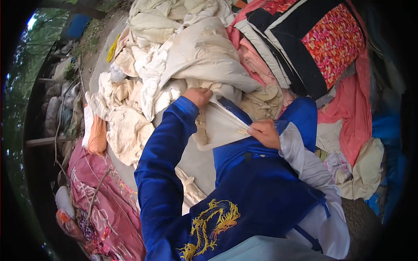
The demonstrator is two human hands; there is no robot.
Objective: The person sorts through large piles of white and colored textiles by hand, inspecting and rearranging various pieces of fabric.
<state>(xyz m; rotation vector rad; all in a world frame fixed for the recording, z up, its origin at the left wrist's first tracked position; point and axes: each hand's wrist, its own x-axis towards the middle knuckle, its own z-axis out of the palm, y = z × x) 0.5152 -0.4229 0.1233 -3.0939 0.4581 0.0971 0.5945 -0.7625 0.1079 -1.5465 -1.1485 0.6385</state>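
A cream-white piece of cloth is stretched over my lap between my hands. My left hand, in a blue sleeve, has its fingers curled on the cloth's upper left part, against the heap. At the right edge of the cloth, my right hand pinches a corner between thumb and fingers; its sleeve is white. Just beyond my hands lies a large off-white padded cloth, folded over the heap. Part of the left fingertips is hidden in the fabric.
Cream wadding pieces spread over the grey ground on the left. A folded quilt with black and red floral panels lies at the upper right on pink cloth. A dark red printed sack and thin branches lie at lower left.
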